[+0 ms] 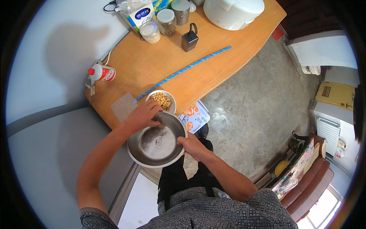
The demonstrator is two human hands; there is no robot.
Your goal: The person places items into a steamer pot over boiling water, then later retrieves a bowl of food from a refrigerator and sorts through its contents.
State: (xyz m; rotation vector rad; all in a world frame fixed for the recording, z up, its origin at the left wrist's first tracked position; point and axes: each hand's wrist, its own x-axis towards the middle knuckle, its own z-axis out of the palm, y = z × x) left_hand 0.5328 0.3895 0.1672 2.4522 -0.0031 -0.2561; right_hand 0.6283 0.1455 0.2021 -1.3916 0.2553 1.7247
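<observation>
I hold a round stainless-steel basin in front of me, past the near end of the table. Its inside shows no contents, only a round mark on the bottom. My right hand grips the basin's right rim, thumb over the edge. My left hand straddles the far left rim, with the thumb inside and the fingers outside. Those fingertips lie by a white bowl, partly covering it. Tan beans or peanuts fill the bowl, which stands at the table's edge.
On the wooden table lie a blue patterned strip and a translucent textured mat. Farther off stand a red-capped bottle, a black lidded container, several jars and a white cooker. A printed stool top is below the edge.
</observation>
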